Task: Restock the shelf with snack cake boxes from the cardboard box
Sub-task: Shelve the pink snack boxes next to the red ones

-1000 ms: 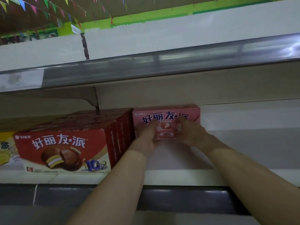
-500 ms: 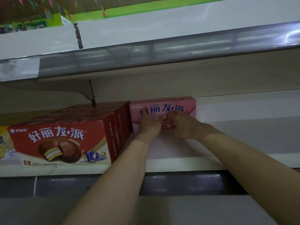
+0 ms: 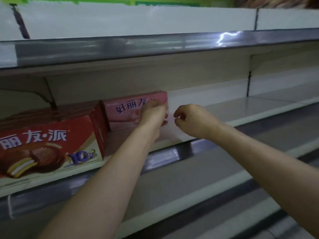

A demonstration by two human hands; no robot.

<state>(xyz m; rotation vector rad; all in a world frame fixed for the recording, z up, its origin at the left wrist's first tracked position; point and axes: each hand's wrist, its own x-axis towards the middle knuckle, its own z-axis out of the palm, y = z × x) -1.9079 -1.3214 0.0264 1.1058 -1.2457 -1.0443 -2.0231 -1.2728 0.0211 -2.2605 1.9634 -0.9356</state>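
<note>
A pink snack cake box stands at the back of the white shelf, just right of a row of red snack cake boxes. My left hand lies against the right part of the pink box's front and hides that part of the print. How its fingers sit on the box is blurred. My right hand hovers a little to the right of the box, off it, with loosely curled fingers and nothing in them. The cardboard box is out of view.
The shelf stretches bare to the right of the pink box. A grey price rail of the upper shelf hangs above my hands. A lower shelf runs beneath my forearms. A metal bracket sits above the red boxes.
My right hand has come off the pink box and moved right. The left hand stays on the box front. The view has swung right and downward.
</note>
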